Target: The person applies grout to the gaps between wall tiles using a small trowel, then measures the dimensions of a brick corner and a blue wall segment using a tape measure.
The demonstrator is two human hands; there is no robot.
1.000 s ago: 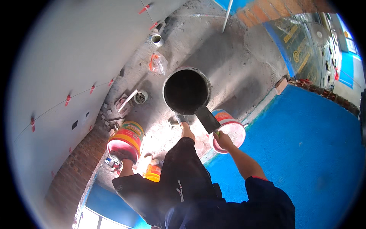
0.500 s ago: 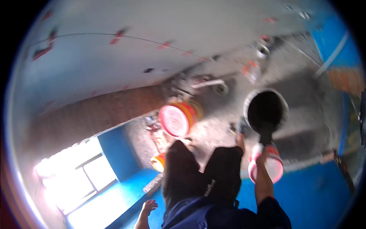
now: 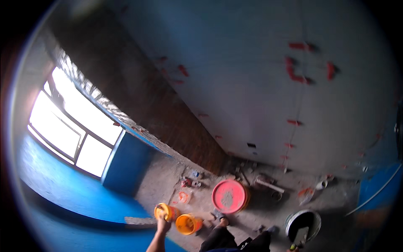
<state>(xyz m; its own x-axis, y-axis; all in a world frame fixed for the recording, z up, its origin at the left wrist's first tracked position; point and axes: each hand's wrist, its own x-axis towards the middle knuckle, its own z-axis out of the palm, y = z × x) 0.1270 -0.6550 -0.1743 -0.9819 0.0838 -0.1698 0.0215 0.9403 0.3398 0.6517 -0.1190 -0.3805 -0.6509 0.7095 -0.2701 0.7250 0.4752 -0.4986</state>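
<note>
At the lower centre-left of the frame I see my left hand [image 3: 163, 224] raised from the bottom edge, fingers clenched around the rim of a small orange container [image 3: 164, 211]. The container is tilted, its open mouth turned toward the camera. Just to its right, slightly lower, a second orange bucket [image 3: 187, 224] lies on the concrete floor [image 3: 256, 210], near but apart from the held container.

At the lower right of the frame, my right hand [image 3: 294, 248] is almost cut off by the bottom edge. It grips the handle of a trowel [image 3: 300, 236], whose flat blade rests inside a round dark pan [image 3: 303, 224] with a pale rim. I cannot tell whether the hand also bears the pan.

Between the two hands, at the bottom centre, my dark-trousered legs [image 3: 235, 241] and one sandalled foot [image 3: 219, 216] show. Just above the foot stands a red bucket [image 3: 229, 196], viewed from above, with grey material inside.

Small debris and a pale pipe [image 3: 268, 185] lie along the floor at the base of the wall. The grey tiled wall [image 3: 260, 84], with red spacer clips [image 3: 296, 69] at its joints, fills the upper right of the frame. A bright window [image 3: 75, 130] occupies the left, above a blue surface [image 3: 63, 193].
</note>
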